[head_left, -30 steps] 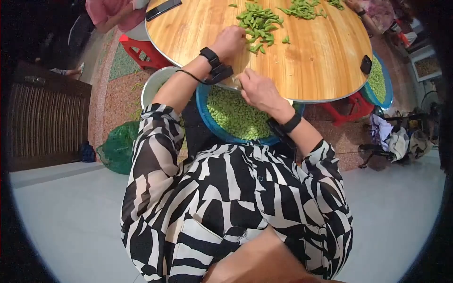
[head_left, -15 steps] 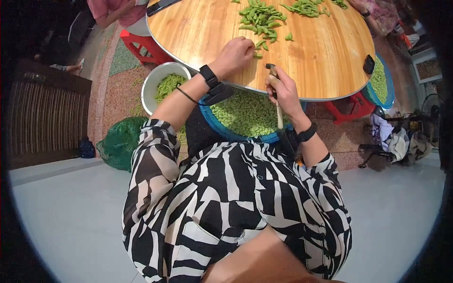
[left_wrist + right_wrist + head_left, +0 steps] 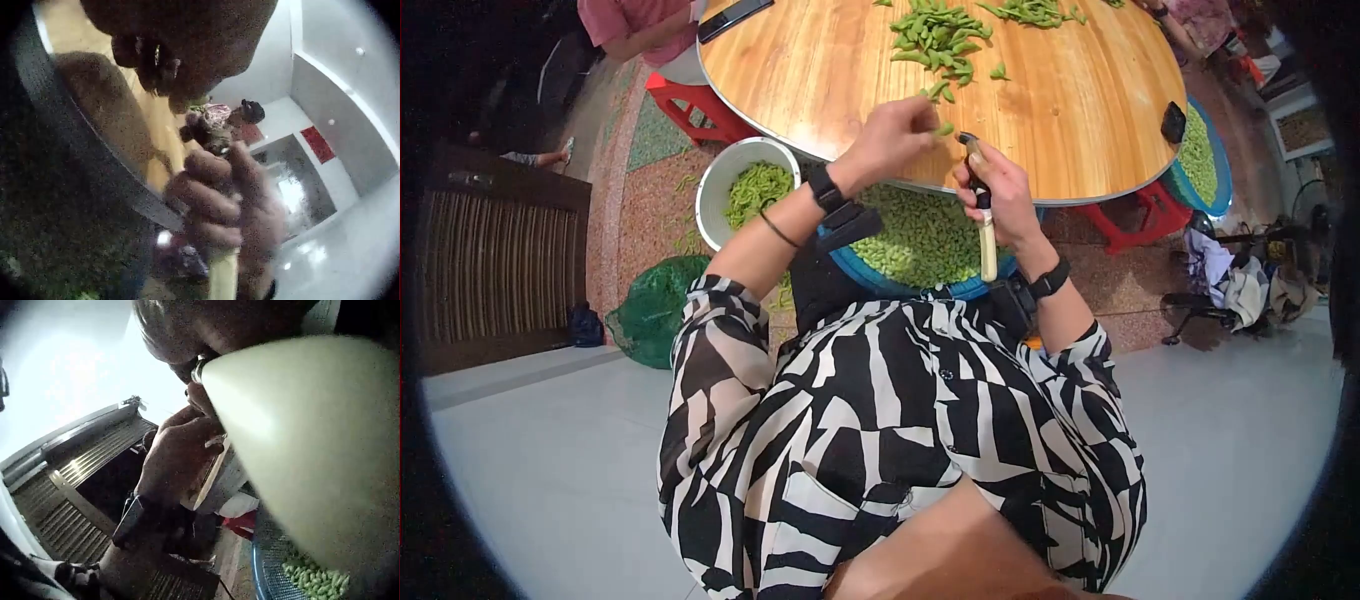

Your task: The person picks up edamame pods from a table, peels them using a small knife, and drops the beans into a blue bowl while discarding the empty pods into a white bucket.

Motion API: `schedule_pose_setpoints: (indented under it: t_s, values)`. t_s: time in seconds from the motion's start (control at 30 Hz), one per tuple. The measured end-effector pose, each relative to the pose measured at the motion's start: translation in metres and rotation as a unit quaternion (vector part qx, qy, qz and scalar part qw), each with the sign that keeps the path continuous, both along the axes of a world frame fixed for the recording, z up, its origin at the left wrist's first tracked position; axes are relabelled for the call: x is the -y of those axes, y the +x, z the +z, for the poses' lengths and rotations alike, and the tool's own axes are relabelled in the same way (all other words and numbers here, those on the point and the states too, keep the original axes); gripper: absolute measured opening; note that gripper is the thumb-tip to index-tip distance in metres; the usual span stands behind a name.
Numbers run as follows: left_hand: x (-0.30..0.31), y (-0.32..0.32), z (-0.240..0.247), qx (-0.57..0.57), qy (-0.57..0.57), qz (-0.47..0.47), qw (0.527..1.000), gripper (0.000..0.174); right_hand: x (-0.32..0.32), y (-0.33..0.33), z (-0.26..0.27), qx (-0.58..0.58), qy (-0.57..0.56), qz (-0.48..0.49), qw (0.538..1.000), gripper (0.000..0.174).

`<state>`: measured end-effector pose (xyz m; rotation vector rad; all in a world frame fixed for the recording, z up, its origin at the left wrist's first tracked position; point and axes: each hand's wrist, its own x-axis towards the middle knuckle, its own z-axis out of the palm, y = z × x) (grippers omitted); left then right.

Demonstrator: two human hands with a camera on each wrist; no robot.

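My left hand (image 3: 895, 138) is above the near edge of the round table, pinching a green soybean pod (image 3: 943, 130) at its fingertips. Close to its right, my right hand (image 3: 1006, 192) grips a tool with a cream handle (image 3: 988, 252) pointing down and a small dark head (image 3: 968, 138) toward the pod. The head's exact kind is unclear. In the left wrist view the right hand's fingers (image 3: 209, 200) curl round the tool. The pale handle (image 3: 300, 437) fills much of the right wrist view. Beyond the hands lies a heap of pods (image 3: 938, 42).
Below the table edge sits a blue basket (image 3: 852, 264) of shelled green beans. A white bucket (image 3: 709, 198) with pods or hulls stands to the left, near a green net sack (image 3: 655, 310). Red stools (image 3: 690, 108) and other people sit around the wooden table (image 3: 1080, 120).
My right hand moved right and up from the basket's edge, bringing the tool into clear view. My left hand drew back from the heap and now holds a pod near the tool's head.
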<state>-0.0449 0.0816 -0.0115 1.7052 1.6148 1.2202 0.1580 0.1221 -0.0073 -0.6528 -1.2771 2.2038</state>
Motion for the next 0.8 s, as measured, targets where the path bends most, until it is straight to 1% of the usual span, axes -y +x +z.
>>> schedule_pose_setpoints:
  t_s: [0.03, 0.1, 0.13, 0.2, 0.23, 0.27, 0.3, 0.33, 0.5, 0.63, 0.8]
  values:
    - [0.005, 0.006, 0.001, 0.0, -0.002, -0.001, 1.0, 0.016, 0.001, 0.0, 0.002, -0.027, -0.032, 0.019, 0.999, 0.014]
    - [0.014, 0.018, 0.007, 0.185, -0.055, -0.01, 0.981, 0.012, 0.003, 0.001, 0.004, -0.041, -0.052, 0.027, 0.997, 0.015]
    - [0.02, 0.022, 0.013, 0.186, -0.056, -0.009, 0.981, 0.012, 0.005, 0.001, 0.004, -0.054, -0.071, 0.036, 0.995, 0.017]
    - [0.028, 0.027, 0.026, 0.282, -0.137, 0.034, 0.949, 0.015, 0.005, 0.004, 0.002, -0.062, -0.078, 0.044, 0.994, 0.02]
    - [0.029, 0.027, 0.023, 0.283, -0.138, 0.035, 0.948, 0.015, 0.006, 0.004, 0.001, -0.07, -0.085, 0.052, 0.993, 0.023]
    - [0.03, 0.027, 0.018, 0.323, -0.142, 0.03, 0.935, 0.014, 0.008, 0.004, 0.002, -0.069, -0.086, 0.053, 0.992, 0.023]
    - [0.03, 0.028, 0.015, 0.362, -0.145, 0.024, 0.921, 0.014, 0.01, 0.004, 0.005, -0.06, -0.065, 0.062, 0.994, 0.028]
    - [0.031, 0.028, 0.015, 0.362, -0.146, 0.024, 0.92, 0.014, 0.012, 0.004, 0.006, -0.05, -0.044, 0.069, 0.995, 0.033]
    - [0.036, 0.034, 0.02, 0.32, -0.097, 0.041, 0.941, 0.013, 0.016, 0.005, 0.009, -0.059, -0.045, 0.072, 0.995, 0.034]
    - [0.035, 0.035, 0.018, 0.326, -0.086, 0.041, 0.941, 0.013, 0.018, 0.005, 0.015, -0.075, -0.041, 0.075, 0.994, 0.036]
    - [0.036, 0.034, 0.017, 0.325, -0.07, 0.032, 0.943, 0.013, 0.02, 0.005, 0.014, -0.061, -0.012, 0.071, 0.996, 0.038]
